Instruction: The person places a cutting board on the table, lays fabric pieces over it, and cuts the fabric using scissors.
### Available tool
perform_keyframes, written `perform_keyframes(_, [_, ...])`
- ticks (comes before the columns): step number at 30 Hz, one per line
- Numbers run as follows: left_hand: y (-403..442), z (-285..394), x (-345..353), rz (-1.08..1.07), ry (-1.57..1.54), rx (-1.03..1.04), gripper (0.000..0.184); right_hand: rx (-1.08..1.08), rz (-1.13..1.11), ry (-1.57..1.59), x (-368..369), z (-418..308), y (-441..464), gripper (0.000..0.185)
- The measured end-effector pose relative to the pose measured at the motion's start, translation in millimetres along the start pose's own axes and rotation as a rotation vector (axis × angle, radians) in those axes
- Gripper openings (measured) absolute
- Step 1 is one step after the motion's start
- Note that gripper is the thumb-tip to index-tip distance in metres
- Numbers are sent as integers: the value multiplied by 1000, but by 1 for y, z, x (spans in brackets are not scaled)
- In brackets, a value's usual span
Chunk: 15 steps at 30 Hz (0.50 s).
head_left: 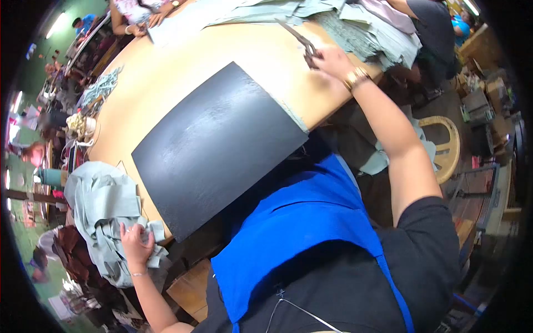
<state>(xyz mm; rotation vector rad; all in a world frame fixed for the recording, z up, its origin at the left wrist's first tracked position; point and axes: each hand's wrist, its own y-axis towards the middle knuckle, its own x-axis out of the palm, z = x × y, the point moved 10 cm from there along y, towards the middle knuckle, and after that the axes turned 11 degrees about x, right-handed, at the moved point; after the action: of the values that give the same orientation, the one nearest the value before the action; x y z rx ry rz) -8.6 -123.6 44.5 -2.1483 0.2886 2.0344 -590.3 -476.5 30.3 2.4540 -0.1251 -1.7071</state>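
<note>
My right hand (333, 62) is closed around the handles of a pair of dark scissors (304, 42), over the table's right side. The blades point up and left, toward the cloth stack at the far edge. At the lower left, my left hand (137, 244) rests against a heap of grey-green cloth pieces (108, 194), its fingers apart. Whether it pinches any cloth is hard to see. A dark, flat rectangular sheet (219, 150) lies on the table between my hands. Along its right edge, a strip of grey-green cloth (294, 116) peeks out.
The pale table (194, 72) curves around in front of me. Stacked grey-green cloth (366, 33) covers its far right. Across it, another person's hands (152, 25) work at cloth. Thin cloth scraps (102, 86) lie at left. A yellowish plastic chair (444, 147) stands at right.
</note>
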Motion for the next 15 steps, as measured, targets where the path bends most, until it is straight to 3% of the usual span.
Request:
perform_keyframes(2, [-7,-1,7,-35,-48,-3,20,39,-87,-101,-13,-1,19,26])
perform_keyframes(4, [-6,2,8,-122,8,33,22,85,-1,-407,14,20,60,25])
perform_keyframes(5, [-3,4,6,-164,-37,41,25,152,3,-385,-3,-4,46,27])
perform_keyframes(6, [3,9,-6,-55,-2,13,26,112,27,-355,1,-30,34,29])
perform_keyframes(9, [24,19,-17,168,-54,-66,33,-342,88,-99,63,-122,-47,34])
perform_keyframes(11, [47,42,-16,303,-244,-22,33,-356,-12,164,94,-113,-84,37])
perform_keyframes(12, [61,60,-13,326,-313,-6,32,-356,3,254,74,-106,-105,33])
perform_keyframes(14, [87,109,-13,353,-452,27,30,-412,-124,361,47,-91,-145,22])
perform_keyframes(15, [97,128,-8,269,-420,27,31,-496,-86,475,18,-84,-169,9])
